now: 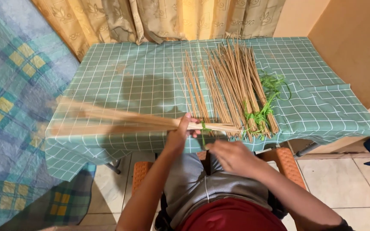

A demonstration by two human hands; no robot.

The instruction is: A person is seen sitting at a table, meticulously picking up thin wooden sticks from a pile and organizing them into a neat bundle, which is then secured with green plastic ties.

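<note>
At center frame, 2 hands show: 1 left hand [180, 133] and 1 right hand [232, 157]. 1 held bundle of sticks [120, 122] sits left of center, 1 loose pile of sticks [230, 81], too many to count, at upper center, and 1 tangle of green string [267, 100] to its right.

Tan sticks [232, 81]; green string [262, 112]; green-checked tablecloth [129, 81].

Left hand [180, 133] is wrapped around a bundle of thin tan sticks [120, 121] that pokes out sideways to the left, blurry. Right hand [232, 156] pinches a green string [203, 132] hanging off the bundle. More loose sticks [230, 81] and a tangle of green ties [266, 102] sit on the counter [120, 72] with its green checked cloth
</note>
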